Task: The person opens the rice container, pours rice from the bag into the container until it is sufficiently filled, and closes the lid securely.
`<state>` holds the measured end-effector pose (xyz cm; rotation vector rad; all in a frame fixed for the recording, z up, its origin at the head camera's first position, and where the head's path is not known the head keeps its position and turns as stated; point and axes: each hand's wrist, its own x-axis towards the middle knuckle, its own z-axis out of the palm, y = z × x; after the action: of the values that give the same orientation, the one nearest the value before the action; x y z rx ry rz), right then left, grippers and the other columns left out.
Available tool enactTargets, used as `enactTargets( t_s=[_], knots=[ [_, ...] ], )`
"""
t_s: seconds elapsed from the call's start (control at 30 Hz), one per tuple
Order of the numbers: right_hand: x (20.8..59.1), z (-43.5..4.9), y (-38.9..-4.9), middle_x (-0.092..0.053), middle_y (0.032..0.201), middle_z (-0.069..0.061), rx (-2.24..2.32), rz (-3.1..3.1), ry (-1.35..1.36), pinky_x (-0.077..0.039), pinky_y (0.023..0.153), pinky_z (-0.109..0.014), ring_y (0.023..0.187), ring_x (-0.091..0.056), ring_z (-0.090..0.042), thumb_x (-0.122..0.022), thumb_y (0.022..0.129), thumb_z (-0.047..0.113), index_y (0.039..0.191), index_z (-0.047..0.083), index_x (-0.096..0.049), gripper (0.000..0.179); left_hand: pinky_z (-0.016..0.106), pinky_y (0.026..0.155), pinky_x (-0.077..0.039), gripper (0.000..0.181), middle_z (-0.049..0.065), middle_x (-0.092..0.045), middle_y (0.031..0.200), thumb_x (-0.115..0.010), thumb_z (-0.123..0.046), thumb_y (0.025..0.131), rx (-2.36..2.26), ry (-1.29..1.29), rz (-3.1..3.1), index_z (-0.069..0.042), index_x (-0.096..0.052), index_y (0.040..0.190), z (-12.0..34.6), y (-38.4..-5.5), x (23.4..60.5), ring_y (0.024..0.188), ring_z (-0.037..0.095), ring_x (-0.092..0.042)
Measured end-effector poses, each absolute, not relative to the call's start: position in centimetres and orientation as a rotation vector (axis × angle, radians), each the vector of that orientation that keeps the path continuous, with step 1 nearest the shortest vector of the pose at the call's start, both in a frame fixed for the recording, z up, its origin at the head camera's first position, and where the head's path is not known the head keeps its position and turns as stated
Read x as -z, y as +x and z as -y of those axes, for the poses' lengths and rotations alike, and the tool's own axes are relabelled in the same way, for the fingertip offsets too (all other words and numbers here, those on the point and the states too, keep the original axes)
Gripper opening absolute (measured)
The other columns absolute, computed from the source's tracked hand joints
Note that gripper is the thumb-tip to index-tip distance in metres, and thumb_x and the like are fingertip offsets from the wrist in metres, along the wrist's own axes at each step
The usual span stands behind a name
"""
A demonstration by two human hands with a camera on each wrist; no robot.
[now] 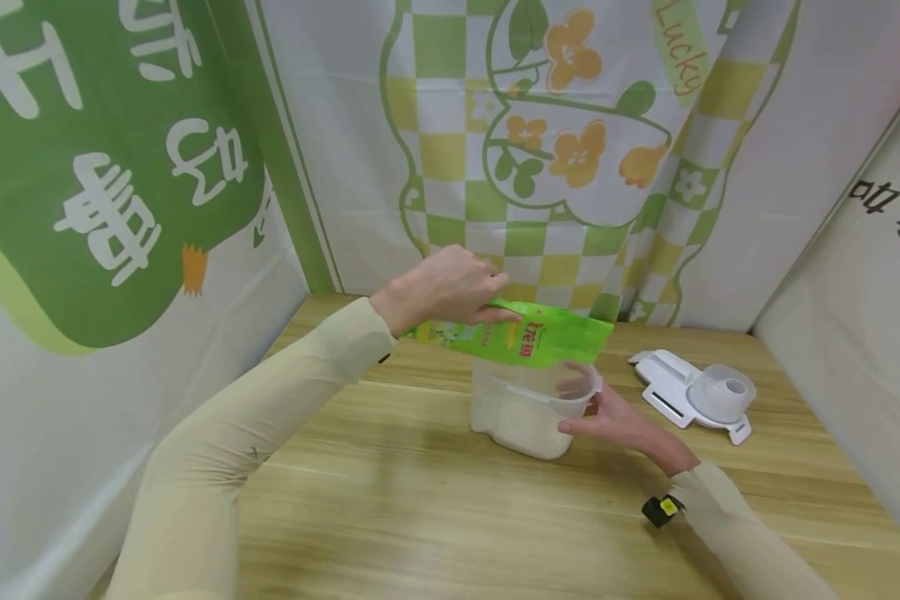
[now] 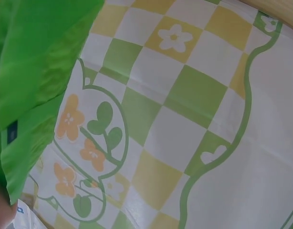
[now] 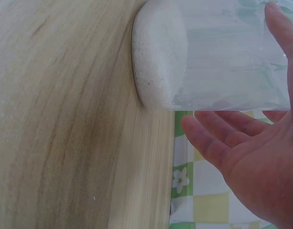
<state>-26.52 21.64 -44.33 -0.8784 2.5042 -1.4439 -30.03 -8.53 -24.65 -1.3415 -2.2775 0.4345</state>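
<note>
In the head view my left hand [image 1: 450, 287] grips a green printed bag [image 1: 547, 333] from above, near the middle of its upper edge. The bag lies tilted over the mouth of a clear plastic container [image 1: 525, 408], overlapping its rim. White rice-like grains [image 3: 158, 57] fill the bottom of the container, which stands on the table. My right hand [image 1: 615, 421] holds the container from its right side, thumb at the front and fingers behind. In the left wrist view the bag [image 2: 36, 90] covers the left edge, and most of the hand is out of frame.
On the wooden table [image 1: 390, 500], right of the container, lies a white lid [image 1: 663, 383] with a clear cup [image 1: 722, 393] on it. Printed cloth [image 1: 450, 192] hangs behind the table and along both sides. A small black device [image 1: 662, 510] sits at the right wrist.
</note>
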Motion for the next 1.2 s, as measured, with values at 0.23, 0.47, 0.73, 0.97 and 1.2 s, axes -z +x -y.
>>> enactTargets(
  t_s=[0.23,0.47,0.73,0.97,1.2],
  knots=[
    [44.2,-21.6,-26.4,-0.049,0.137,-0.03,1.454,-2.477,-0.869,-0.053,0.092,-0.039,0.125,-0.051,-0.046,-0.078,0.084,0.015,0.154,0.012,-0.016,0.093,0.025,0.044,-0.028,0.054,-0.006,-0.038,0.056,-0.045,-0.061,0.097,-0.444,-1.36,2.233,-0.013,-0.052,0.074,8.2,-30.0,24.6,0.048,0.008,-0.03],
    [44.2,-21.7,-26.4,-0.049,0.137,-0.03,1.436,-2.486,-0.875,-0.053,0.092,-0.046,0.124,-0.052,-0.048,-0.078,0.084,0.016,0.153,0.011,-0.017,0.092,0.025,0.045,-0.021,0.054,-0.007,-0.033,0.055,-0.045,-0.063,0.096,-0.454,-1.377,2.229,-0.014,-0.047,0.073,7.6,-29.9,24.5,0.048,0.008,-0.026],
    [44.4,-21.7,-26.5,-0.05,0.137,-0.028,1.434,-2.498,-0.865,-0.054,0.092,-0.04,0.124,-0.053,-0.045,-0.077,0.084,0.016,0.151,0.006,-0.02,0.088,0.025,0.044,-0.02,0.054,-0.007,-0.032,0.055,-0.044,-0.064,0.096,-0.477,-1.366,2.245,-0.015,-0.045,0.072,7.4,-30.0,24.1,0.048,0.008,-0.024],
    [44.7,-21.7,-26.6,-0.051,0.137,-0.03,1.434,-2.494,-0.861,-0.053,0.092,-0.045,0.118,-0.058,-0.041,-0.077,0.084,0.015,0.151,0.002,-0.02,0.089,0.024,0.044,-0.02,0.054,-0.007,-0.035,0.057,-0.044,-0.063,0.096,-0.49,-1.368,2.261,-0.014,-0.046,0.074,7.6,-30.2,23.7,0.049,0.008,-0.026],
    [44.6,-21.7,-26.6,-0.053,0.135,-0.03,1.455,-2.49,-0.873,-0.054,0.088,-0.035,0.118,-0.057,-0.04,-0.078,0.083,0.013,0.15,0.006,-0.021,0.088,0.024,0.044,-0.019,0.053,-0.006,-0.034,0.057,-0.046,-0.061,0.097,-0.484,-1.393,2.22,-0.014,-0.045,0.073,7.5,-30.2,23.5,0.049,0.008,-0.025]
  ],
)
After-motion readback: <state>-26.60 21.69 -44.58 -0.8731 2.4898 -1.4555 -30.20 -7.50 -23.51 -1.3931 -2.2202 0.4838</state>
